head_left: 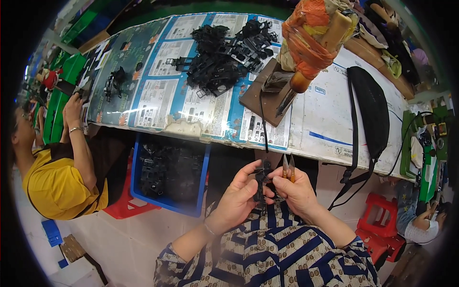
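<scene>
In front of my body, just off the table's near edge, my left hand [241, 191] is closed around a small black plastic part [261, 178] held upright. My right hand [299, 192] grips a pair of small snips [288, 168] with two pointed metal blades and amber handles. The blades point up toward the table and stand slightly apart. My right thumb and fingertips also come up against the side of the black part. Part of its lower end is hidden by my fingers.
A heap of black plastic parts [215, 62] lies on the table [315, 129]. Right of it, a tool wrapped in orange tape [308, 43] rises from a wooden base [256, 98]. A blue crate [205, 177] of black parts is below left. A black bag [372, 115] overhangs the edge; a person in yellow [60, 184] sits left.
</scene>
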A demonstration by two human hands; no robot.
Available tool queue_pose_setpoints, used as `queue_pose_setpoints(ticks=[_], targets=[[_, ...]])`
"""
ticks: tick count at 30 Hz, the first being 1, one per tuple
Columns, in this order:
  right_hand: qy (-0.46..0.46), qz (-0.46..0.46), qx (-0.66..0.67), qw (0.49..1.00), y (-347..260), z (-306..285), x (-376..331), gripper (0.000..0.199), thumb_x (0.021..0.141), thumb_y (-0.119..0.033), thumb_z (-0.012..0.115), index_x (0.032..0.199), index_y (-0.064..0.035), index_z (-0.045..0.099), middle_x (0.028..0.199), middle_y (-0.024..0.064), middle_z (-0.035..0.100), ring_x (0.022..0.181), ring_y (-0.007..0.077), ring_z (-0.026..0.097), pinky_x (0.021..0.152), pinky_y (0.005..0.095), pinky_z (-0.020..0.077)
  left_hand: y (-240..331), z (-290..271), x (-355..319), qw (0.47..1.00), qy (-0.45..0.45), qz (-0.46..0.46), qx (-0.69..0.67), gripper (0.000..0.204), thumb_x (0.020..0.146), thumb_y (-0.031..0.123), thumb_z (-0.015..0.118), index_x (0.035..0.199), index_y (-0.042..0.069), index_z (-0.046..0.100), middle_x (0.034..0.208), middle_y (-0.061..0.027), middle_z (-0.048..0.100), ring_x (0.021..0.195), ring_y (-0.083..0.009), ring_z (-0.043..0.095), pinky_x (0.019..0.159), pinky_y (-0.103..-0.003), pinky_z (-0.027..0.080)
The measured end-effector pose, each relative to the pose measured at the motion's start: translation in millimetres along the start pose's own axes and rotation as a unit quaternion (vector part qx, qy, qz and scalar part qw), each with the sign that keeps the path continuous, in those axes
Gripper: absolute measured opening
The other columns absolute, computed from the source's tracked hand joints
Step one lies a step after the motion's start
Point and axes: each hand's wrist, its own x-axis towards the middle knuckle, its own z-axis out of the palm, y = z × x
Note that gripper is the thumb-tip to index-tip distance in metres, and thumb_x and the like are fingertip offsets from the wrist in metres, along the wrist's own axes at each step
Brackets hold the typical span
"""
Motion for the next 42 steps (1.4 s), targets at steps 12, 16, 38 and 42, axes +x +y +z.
queue_pose_setpoints(ticks=[12,16,38,42], targets=[[-0.014,-0.003,0.0,1.0,4.8,-4.4,2.5,0.008,0.08,-0.006,0.063,0.083,-0.0022,0.057,0.065,-0.0016,0.05,0.052,0.0054,0.04,0.048,0.0183,0.0311,-1.7,-1.9,2.3,0.974,0.044,0.073,0.21,0.041,0.084,-0.003,0.053,0.124,0.002,0.046,0.114,-0.0044,0.044,0.093,-0.0096,0.05,0.081,-0.023,0.044],[-0.028,-0.009,-0.009,1.0,6.4,-10.8,2.3,0.004,0.081,-0.006,0.06,0.083,-0.0036,0.057,0.067,-0.0032,0.052,0.055,0.0029,0.041,0.05,0.017,0.0314,1.0,0.2,3.5,0.94,0.026,0.099,0.326,0.041,0.081,-0.006,0.055,0.121,0.001,0.05,0.115,-0.0037,0.04,0.096,-0.0081,0.048,0.082,-0.021,0.043],[0.003,0.027,-0.063,0.998,6.0,-5.3,8.6,0.006,0.081,-0.005,0.059,0.086,-0.002,0.058,0.065,-0.0039,0.049,0.054,0.0033,0.04,0.049,0.0177,0.0314,10.8,-8.2,-1.1,0.912,0.078,0.098,0.39,0.042,0.08,-0.005,0.058,0.12,0.003,0.051,0.111,-0.0035,0.046,0.086,-0.0054,0.05,0.071,-0.017,0.043],[-0.003,0.03,-0.056,0.998,13.8,-11.1,10.4,0.01,0.083,-0.007,0.058,0.09,-0.0011,0.059,0.064,-0.0042,0.048,0.053,0.0036,0.039,0.049,0.0179,0.0311,18.7,-28.5,-15.8,0.958,0.149,0.097,0.225,0.044,0.08,-0.005,0.058,0.121,0.003,0.046,0.096,-0.0026,0.057,0.085,-0.006,0.053,0.074,-0.02,0.044]])
